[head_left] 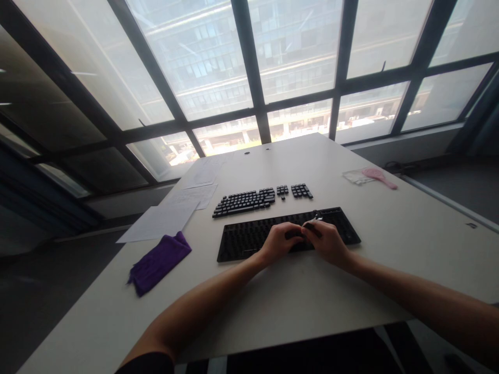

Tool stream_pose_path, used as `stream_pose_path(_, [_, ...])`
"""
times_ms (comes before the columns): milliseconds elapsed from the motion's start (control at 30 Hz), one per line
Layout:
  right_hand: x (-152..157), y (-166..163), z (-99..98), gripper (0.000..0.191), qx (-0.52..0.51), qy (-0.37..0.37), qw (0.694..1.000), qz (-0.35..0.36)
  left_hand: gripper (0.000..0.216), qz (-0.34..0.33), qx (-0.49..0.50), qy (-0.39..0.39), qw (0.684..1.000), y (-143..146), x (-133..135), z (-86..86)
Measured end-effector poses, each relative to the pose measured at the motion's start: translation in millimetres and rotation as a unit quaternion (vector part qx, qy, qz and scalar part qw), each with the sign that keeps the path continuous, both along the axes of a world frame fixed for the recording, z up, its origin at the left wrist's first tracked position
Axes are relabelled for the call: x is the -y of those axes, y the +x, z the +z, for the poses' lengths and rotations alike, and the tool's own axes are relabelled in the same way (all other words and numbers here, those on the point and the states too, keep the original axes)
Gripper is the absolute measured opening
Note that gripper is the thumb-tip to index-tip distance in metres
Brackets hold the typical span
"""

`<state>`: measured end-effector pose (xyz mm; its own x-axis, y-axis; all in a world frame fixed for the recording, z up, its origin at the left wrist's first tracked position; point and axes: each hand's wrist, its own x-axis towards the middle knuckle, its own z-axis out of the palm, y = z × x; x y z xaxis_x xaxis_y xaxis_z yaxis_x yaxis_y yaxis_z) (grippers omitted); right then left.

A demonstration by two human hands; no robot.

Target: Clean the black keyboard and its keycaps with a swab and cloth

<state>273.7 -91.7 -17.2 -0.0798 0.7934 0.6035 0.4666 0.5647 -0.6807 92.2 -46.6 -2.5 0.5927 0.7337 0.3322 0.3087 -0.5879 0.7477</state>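
Observation:
A black keyboard base (241, 240) lies on the white table (312, 291) in front of me. Both hands rest over its middle. My left hand (279, 242) is curled, fingers pinched on a small dark piece I cannot name. My right hand (326, 241) is closed around a thin tool with a metal tip (316, 217) that points up over the keyboard. Beyond the base, the removed black keycaps (249, 200) are laid out in rows in the keyboard's pattern, with two smaller groups (296, 191) to their right.
A purple cloth (159, 262) lies at the left near the table edge. Sheets of paper (163, 218) spread behind it. A pink brush on a clear bag (372, 176) sits at the far right. Large windows stand behind the table.

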Motion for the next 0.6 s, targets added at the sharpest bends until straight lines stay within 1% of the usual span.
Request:
stream_pose_path(100, [-1.1, 0.9, 1.6, 0.015, 0.006, -0.01, 1.0, 0.011, 0.021, -0.012, 0.013, -0.017, 1.0, -1.5, -0.3, 0.1])
stream_pose_path(233, [1.7, -1.5, 6.1, 0.015, 0.029, 0.008, 0.999, 0.036, 0.02, -0.034, -0.017, -0.012, 0.999, -5.8, -2.0, 1.1])
stream_pose_path(333, [8.3, -5.2, 12.2, 0.018, 0.078, 0.04, 0.994, 0.067, 0.022, -0.061, -0.026, -0.026, 0.997, -9.9, -2.8, 3.4])
stream_pose_path(400, [15.1, -9.8, 15.9, 0.017, 0.136, 0.071, 0.985, 0.074, 0.021, -0.082, -0.028, -0.031, 0.996, -12.0, -2.4, 5.4])
stream_pose_path(467, [23.1, -16.5, 18.2, 0.015, 0.203, 0.09, 0.973, 0.058, 0.019, -0.105, -0.035, -0.022, 0.994, -13.4, -1.2, 7.6])
stream_pose_path(533, [31.0, -24.7, 18.7, 0.015, 0.265, 0.085, 0.96, 0.025, 0.017, -0.134, -0.042, -0.006, 0.99, -14.0, 1.0, 10.3])
stream_pose_path(600, [37.2, -32.5, 18.1, 0.016, 0.302, 0.08, 0.95, -0.002, 0.017, -0.16, -0.034, 0.005, 0.987, -13.6, 3.9, 13.6])
